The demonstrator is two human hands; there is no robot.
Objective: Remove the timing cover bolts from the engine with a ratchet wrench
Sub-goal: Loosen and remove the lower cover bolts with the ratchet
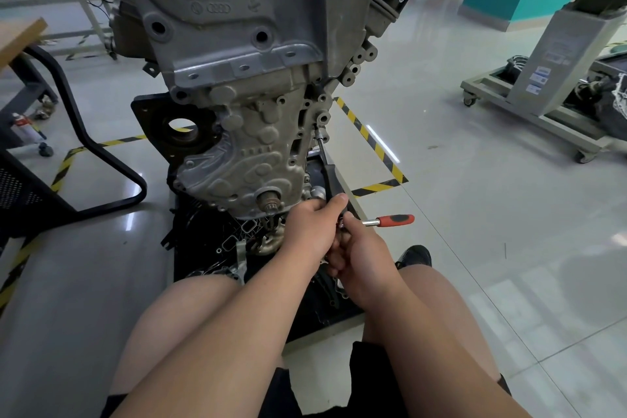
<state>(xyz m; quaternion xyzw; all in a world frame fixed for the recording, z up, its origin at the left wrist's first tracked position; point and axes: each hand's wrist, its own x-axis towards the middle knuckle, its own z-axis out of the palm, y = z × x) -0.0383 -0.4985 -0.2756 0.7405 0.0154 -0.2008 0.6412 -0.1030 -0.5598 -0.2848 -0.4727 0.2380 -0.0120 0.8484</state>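
We're mid-bolt, right edge of timing cover (244,159). Hands together: left hand (312,224) grips extension (327,164), right hand (363,258) grips ratchet wrench (390,220). Next: swing it, keep socket (318,135) seated.

A single wide-angle view from a camera worn on the person's head, looking forward and steeply down. Bare thighs fill the bottom of the frame, and both forearms run up from the lower edge to the left hand (307,227) and right hand (359,258) near the centre. The engine (244,85) stands close ahead in the upper centre, its top cut off by the frame's upper edge. The tiled floor (475,180) spreads to both sides.
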